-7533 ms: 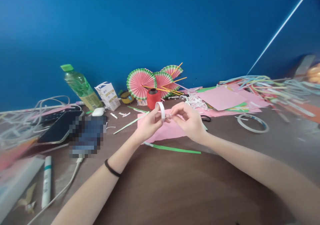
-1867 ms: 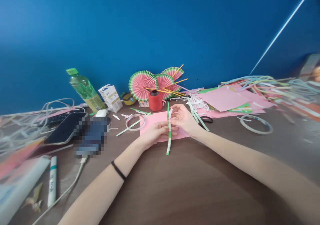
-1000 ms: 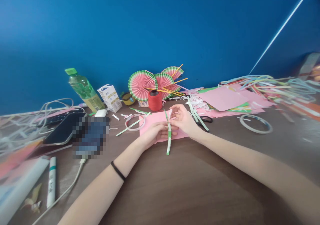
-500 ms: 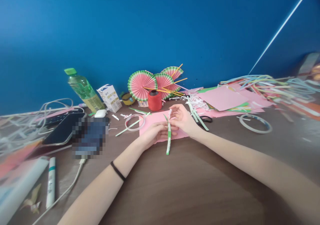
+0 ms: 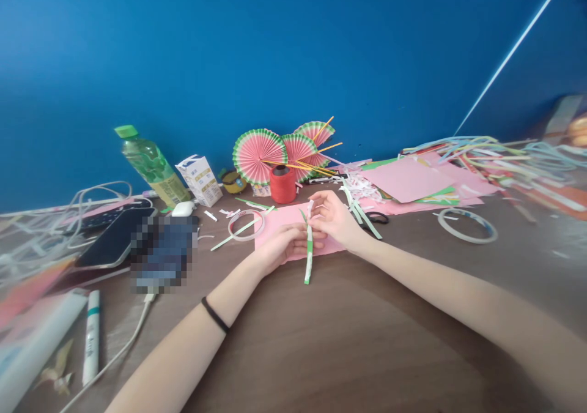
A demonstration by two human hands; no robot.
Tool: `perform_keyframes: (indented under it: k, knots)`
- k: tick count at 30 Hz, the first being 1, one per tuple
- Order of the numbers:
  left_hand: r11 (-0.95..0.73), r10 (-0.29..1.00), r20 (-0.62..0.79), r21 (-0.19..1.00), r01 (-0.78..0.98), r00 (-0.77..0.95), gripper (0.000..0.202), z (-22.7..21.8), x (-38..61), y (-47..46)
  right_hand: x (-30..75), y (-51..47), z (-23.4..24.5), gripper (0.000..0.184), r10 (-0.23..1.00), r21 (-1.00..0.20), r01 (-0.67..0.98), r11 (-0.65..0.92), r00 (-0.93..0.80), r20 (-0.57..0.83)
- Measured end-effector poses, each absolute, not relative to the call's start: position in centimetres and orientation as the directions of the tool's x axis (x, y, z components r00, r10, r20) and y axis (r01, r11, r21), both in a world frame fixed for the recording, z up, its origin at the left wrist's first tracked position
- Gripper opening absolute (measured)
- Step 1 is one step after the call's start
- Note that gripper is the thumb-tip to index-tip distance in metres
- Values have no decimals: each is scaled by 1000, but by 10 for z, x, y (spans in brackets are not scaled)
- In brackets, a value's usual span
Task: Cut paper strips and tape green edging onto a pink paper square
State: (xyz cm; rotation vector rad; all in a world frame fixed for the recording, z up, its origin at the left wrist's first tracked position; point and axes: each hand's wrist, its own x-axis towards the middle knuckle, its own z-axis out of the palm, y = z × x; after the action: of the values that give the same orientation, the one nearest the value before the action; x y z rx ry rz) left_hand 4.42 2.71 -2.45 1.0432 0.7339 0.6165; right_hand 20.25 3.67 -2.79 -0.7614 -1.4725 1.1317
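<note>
A narrow green and white paper strip (image 5: 309, 260) hangs between my two hands, its lower end reaching past the near edge of a pink paper sheet (image 5: 270, 217). My left hand (image 5: 285, 243) is closed on the strip's middle from the left. At its upper end, the thumb and fingers of my right hand (image 5: 331, 218) pinch the strip, where a small white piece shows. A ring of tape (image 5: 246, 225) lies left of the sheet, across a pale green strip. Black-handled scissors (image 5: 376, 218) lie partly hidden beyond my right wrist.
Pink and green folded fans (image 5: 260, 155) stand against the blue wall behind a red thread spool (image 5: 282, 184). To the left are a green bottle (image 5: 153, 165), a small carton (image 5: 199, 180), phones and a marker (image 5: 92, 339). Right: stacked pink paper (image 5: 410, 179) and another tape roll (image 5: 468, 226).
Both hands keep almost the same position and grip on the paper strip. The whole view has shifted very slightly.
</note>
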Motion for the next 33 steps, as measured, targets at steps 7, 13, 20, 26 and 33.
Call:
perform_keyframes:
  k: [7, 13, 20, 26, 33]
  knots:
    - [341, 747, -250, 940, -32, 616, 26, -28, 43, 27, 203, 40, -33, 41, 886, -915, -117, 385, -230, 402]
    - [333, 767, -262, 943, -13, 585, 29, -26, 46, 25, 205, 41, -30, 37, 872, -894, -85, 439, -201, 447]
    - [288, 753, -264, 956, 59, 603, 28, -22, 46, 22, 206, 36, -21, 31, 859, -875, 2, 484, -192, 474]
    - [269, 732, -224, 963, 28, 644, 31, -22, 47, 22, 209, 33, -19, 32, 834, -842, 76, 535, -205, 512]
    - [269, 707, -218, 963, 29, 673, 33, -21, 47, 21, 208, 34, -20, 33, 839, -850, 72, 522, -221, 497]
